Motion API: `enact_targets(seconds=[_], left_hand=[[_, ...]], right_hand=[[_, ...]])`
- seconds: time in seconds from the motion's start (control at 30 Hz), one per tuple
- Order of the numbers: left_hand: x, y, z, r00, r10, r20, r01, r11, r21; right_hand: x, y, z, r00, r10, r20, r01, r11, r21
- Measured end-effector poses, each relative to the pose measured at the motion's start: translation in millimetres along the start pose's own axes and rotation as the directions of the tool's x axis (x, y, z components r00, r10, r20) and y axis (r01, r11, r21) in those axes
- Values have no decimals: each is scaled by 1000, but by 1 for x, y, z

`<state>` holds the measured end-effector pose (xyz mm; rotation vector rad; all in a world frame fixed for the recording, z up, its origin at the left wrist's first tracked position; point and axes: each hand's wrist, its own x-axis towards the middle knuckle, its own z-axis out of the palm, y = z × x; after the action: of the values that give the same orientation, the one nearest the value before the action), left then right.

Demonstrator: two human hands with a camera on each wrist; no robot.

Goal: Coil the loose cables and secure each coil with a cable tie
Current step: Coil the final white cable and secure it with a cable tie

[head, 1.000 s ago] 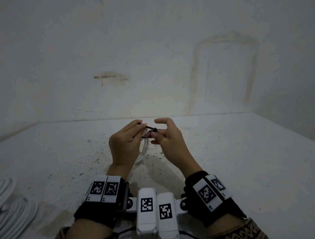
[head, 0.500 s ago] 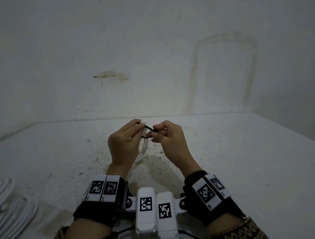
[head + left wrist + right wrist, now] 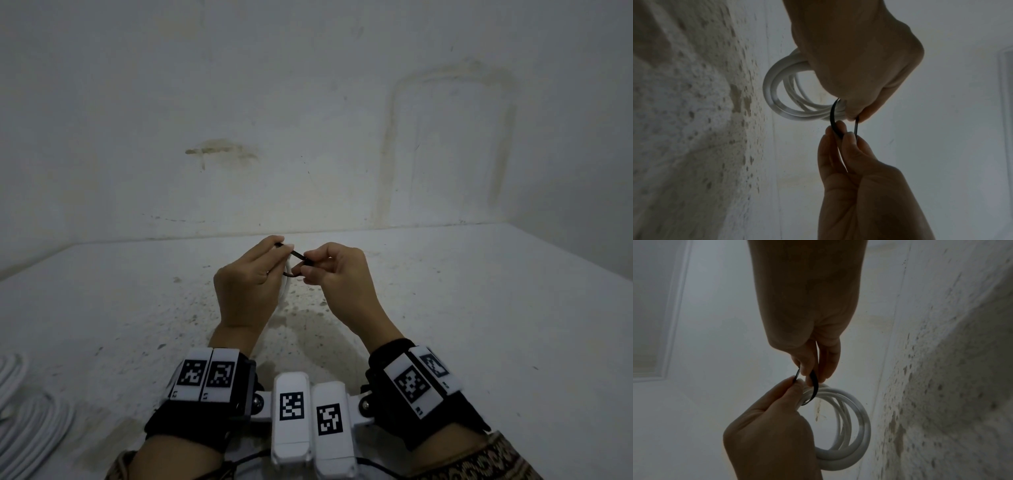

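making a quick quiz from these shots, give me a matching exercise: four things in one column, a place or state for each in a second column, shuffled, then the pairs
1. cable tie
2. coil
3. spare cables
4. left hand

A. lying at the table's left edge
B. white, held up off the table
C. black, looped round the coil
D. grips the coil, pinches one tie end

Pairs: 1-C, 2-B, 3-A, 4-D

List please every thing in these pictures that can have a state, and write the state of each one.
white cable coil: coiled, held off the table, tie looped around its strands.
black cable tie: bent into a loop around the coil, not pulled tight.
left hand: holds the coil and pinches one end of the tie.
right hand: pinches the other end of the tie.
white cables: lying on the table at the left edge.
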<state>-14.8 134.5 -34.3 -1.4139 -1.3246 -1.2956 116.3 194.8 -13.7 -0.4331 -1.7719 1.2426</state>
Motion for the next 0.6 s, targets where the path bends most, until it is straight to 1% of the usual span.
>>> enact_targets(seconds=[0.13,0.33,0.6], left_hand=[[3,1,-4,995,91,35,-93,993,68],[9,4,-9,984,166,65,-172,980,103],[13,8,-10,982,182,45,-186,977,108]], right_hand=[[0,1,1,1000,-4,-1,4,1000,-19],[-2,-2,1,1000,-14,6,15,1000,-11],[-1,-1,2,1000,-8,-17,9,1000,26]])
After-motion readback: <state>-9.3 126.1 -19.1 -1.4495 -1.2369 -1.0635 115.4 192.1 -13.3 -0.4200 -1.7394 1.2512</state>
